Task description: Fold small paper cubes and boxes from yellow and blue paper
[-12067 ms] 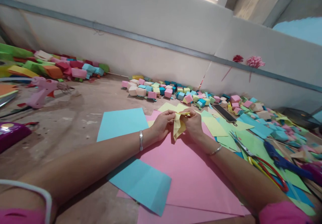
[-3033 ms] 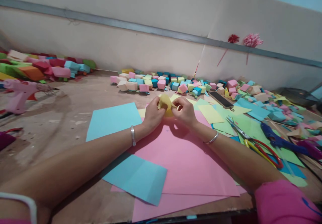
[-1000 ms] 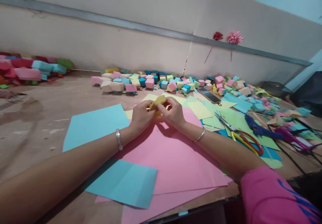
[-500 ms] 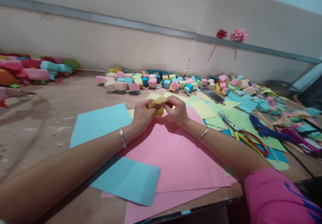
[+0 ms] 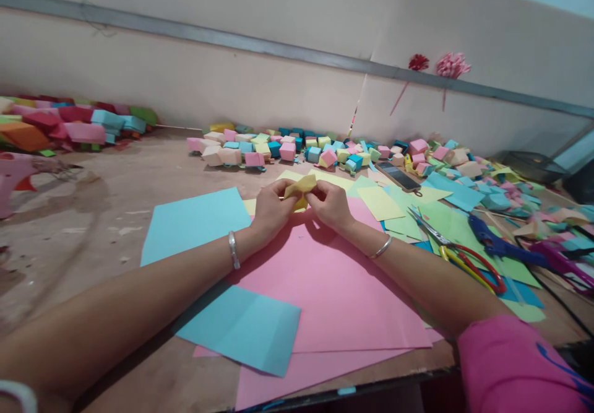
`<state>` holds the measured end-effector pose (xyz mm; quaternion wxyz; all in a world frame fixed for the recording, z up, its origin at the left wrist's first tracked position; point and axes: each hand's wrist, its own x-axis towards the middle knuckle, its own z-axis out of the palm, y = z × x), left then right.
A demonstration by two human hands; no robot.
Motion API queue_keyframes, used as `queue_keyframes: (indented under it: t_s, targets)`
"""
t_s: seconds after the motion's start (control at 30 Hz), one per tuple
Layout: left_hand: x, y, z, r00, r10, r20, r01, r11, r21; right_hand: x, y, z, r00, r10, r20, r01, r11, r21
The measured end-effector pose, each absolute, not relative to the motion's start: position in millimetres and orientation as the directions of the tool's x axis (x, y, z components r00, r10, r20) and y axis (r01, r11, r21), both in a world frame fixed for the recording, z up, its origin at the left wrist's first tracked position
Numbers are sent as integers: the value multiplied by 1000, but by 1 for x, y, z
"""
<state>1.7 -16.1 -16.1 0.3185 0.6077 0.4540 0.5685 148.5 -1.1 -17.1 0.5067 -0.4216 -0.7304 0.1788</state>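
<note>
Between my hands is a small folded piece of yellow paper. My left hand pinches its left side, and my right hand grips the right side with thumb and fingers. The fingertips partly cover the paper. Beneath the hands lies a large pink paper sheet. A light blue sheet is left of my left hand, and a smaller blue piece rests on the pink sheet under my left forearm.
Scissors, a blue-handled tool and a phone lie to the right among green and yellow papers. Small folded paper boxes line the wall. At far left are larger paper pieces and a pink glue gun.
The yellow paper has turned slightly between my fingers, still held by both hands. The whole view has shifted a little, bringing more of the pink glue gun into sight at left.
</note>
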Motion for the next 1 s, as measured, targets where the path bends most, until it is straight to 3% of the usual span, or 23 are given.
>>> queue_keyframes:
  t_s: [0.1, 0.23, 0.53, 1.0]
  targets:
    - [1, -15, -17, -63, 894, 443, 205, -423, 883, 146, -4, -17, -129, 789, 600, 410, 594, -693]
    - [0, -15, -18, -25, 909, 417, 184, -406, 895, 143, -5, -20, -116, 843, 525, 296, 534, -792]
    - [6, -23, -9, 25, 938, 345, 70, -346, 936, 150, 7, -23, 95, 876, 472, 301, 427, -853]
    - [6, -20, -13, 83, 953, 292, 85, -299, 950, 152, 11, -25, 28, 874, 484, 334, 449, -829]
